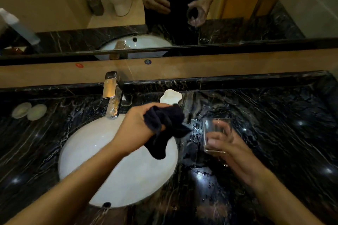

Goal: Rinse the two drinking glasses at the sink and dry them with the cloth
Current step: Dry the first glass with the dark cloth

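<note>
Left hand (pixel 135 129) grips cloth (pixel 164 129) | right hand (pixel 228 144) holds glass (pixel 214 133), seemingly upright

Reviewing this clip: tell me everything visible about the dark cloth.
The dark cloth looks navy or black, soft and thick like a small towel. It is bunched up, not spread, gripped in the left hand above the right part of the white sink, with a loose end hanging down below the hand. It is not touching the glass, which the right hand holds just beside it over the wet counter.
</note>
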Tool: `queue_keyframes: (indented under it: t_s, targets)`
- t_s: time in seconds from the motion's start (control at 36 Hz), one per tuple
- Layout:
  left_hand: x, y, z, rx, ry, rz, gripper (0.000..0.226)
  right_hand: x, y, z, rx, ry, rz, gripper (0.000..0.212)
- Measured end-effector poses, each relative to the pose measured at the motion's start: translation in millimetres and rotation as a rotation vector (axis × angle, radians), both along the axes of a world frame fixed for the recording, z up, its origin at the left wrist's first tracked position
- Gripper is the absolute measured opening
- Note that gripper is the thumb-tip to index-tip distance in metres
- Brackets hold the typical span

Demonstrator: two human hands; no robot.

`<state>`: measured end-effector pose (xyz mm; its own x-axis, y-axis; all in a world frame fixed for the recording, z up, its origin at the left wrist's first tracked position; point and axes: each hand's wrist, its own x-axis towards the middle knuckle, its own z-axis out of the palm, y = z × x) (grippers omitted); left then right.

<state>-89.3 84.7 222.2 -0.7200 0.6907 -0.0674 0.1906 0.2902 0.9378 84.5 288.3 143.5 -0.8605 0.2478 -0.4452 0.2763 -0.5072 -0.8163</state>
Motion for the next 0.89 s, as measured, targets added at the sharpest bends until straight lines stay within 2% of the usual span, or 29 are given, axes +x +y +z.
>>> queue_keyframes:
  t_s: [0.06,0.17,0.22,0.31,0.39,0.5,0.58,0.67,0.75,0.81,0.89]
  targets:
    - [14.6,8.6,-16.9,0.004,0.033,0.204,0.050,-6.7,-9.3,1.5,-0.028,-0.003,-0.170,0.069]
    - [48.1,25.0,-39.7,0.091,0.124,0.424,0.067,-19.1,-31.9,8.8,-0.002,0.006,-0.207,0.074]
    - [68.1,36.5,-49.3,0.212,0.096,0.487,0.064,-26.3,-48.6,8.4,-0.017,0.036,-0.252,0.070]
    - [95.6,51.5,-59.1,0.316,0.013,0.434,0.066,-35.7,-67.5,8.8,-0.112,0.045,-0.368,0.059]
    - [104.4,50.8,-66.0,0.264,0.188,0.256,0.070,-35.6,-66.4,12.7,-0.174,0.061,-0.423,0.047]
    - [113.5,44.6,-69.7,0.275,0.285,0.167,0.073,-34.2,-66.2,16.9,-0.040,0.068,-0.410,0.057]
    - [119.5,49.9,-71.7,0.344,0.233,0.313,0.056,-36.1,-75.7,17.2,0.065,0.076,-0.422,0.060]
    - [115.1,53.5,-74.0,0.379,0.142,0.443,0.037,-35.9,-79.4,16.6,0.153,0.057,-0.425,0.053]
    - [106.2,50.9,-75.5,0.395,0.096,0.464,0.031,-34.3,-74.9,18.7,0.077,0.051,-0.382,0.043]
    - [99.3,49.3,-74.0,0.407,0.056,0.473,0.031,-33.0,-68.6,20.9,0.008,0.046,-0.291,0.045]
    - [92.7,47.8,-70.4,0.425,-0.100,0.537,0.030,-31.3,-62.2,22.4,-0.040,0.067,-0.139,0.055]
